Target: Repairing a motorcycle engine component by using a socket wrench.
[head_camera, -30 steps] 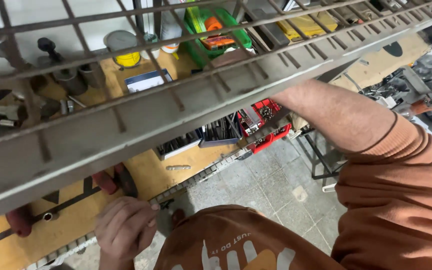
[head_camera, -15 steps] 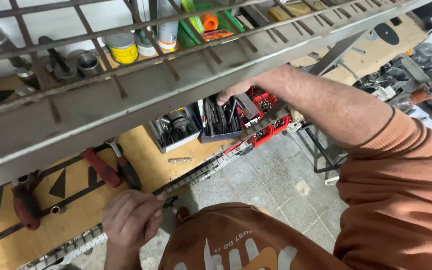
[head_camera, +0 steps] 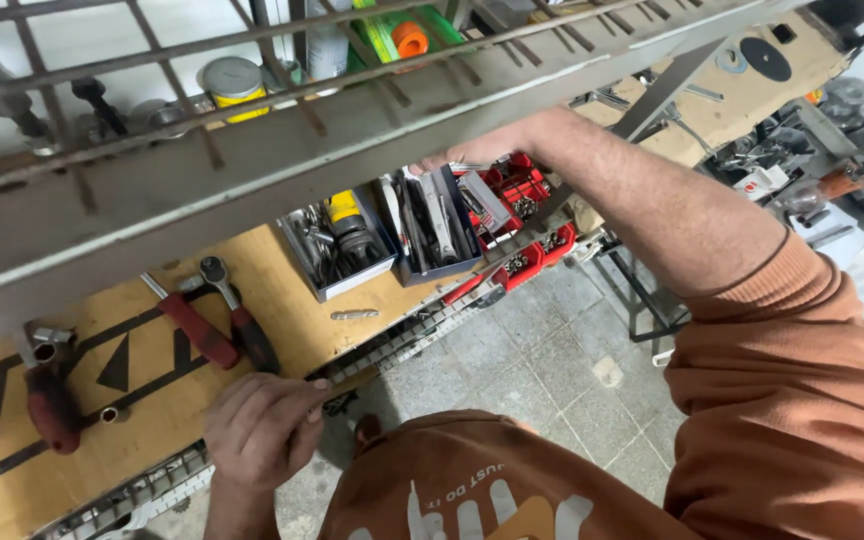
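The wooden desk (head_camera: 282,270) is seen from above, partly masked by a grey metal grid rack (head_camera: 252,170) that runs across the upper part of the view. The right hand (head_camera: 467,155) is stretched far forward over the desk, just above the red parts organiser (head_camera: 517,190) and next to the open blue tool tray (head_camera: 432,225); most of it is hidden behind the rack bar, so whether it is released or closed on something cannot be told. The left hand (head_camera: 257,430) is planted at the near edge of the desk, fingers curled and clenched over a flat, tan strip-like piece (head_camera: 347,380) that juts toward the right; only its tip shows. The step in hand is judged to be a search among the trays, while the strip is kept pinned at the edge. Close to the left hand, two red-handled ratchets (head_camera: 217,325) are laid side by side, a single loose bit (head_camera: 354,314) is left near the second grey tray (head_camera: 337,250), and another red-handled tool (head_camera: 52,405) lies farther left. A careful pick is called for next, it seems: the small compartments are crowded, and the reach is made under the rack, so the wrist must be kept low.
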